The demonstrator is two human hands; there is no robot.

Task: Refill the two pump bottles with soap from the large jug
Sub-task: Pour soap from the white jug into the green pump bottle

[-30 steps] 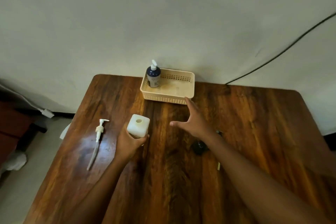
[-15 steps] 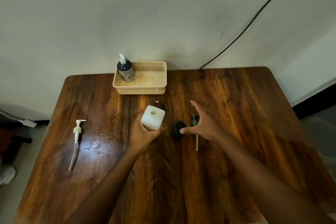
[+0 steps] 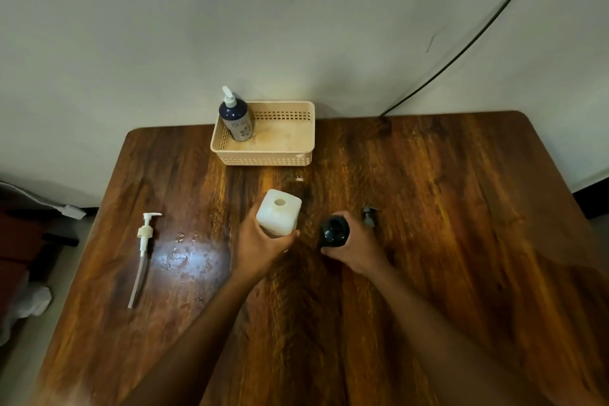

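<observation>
The wooden worktop (image 3: 428,224) stood against a pale wall and carried everything, with wet smears catching the light left of centre. At its far edge sat a beige basket (image 3: 298,145), holding a dark blue pump bottle (image 3: 238,120) upright in its left corner, pump fitted; whether that one counted as filled could not be told.

Near the middle, the person's left hand (image 3: 260,249) had its fingers wrapped around the near side of a white square bottle (image 3: 279,212), which stood open-necked, its mouth facing up. That hold probably steadied it for pouring. Just beside it to the right, the right hand (image 3: 354,249) had its fingers closed around a dark round bottle (image 3: 334,229), likewise open at the top and apparently resting on the wood. The two bottles were near each other but not touching, likely brought together so both could be filled in one spot.

A white pump head with its long dip tube (image 3: 143,254) lay flat well to the left, presumably set aside to keep the neck clear. A smaller dark pump (image 3: 368,216) lay just beyond the right hand, mostly hidden.

No large jug showed anywhere in view, so the refilling looked not yet begun; fetching the jug seemed the next need.
</observation>
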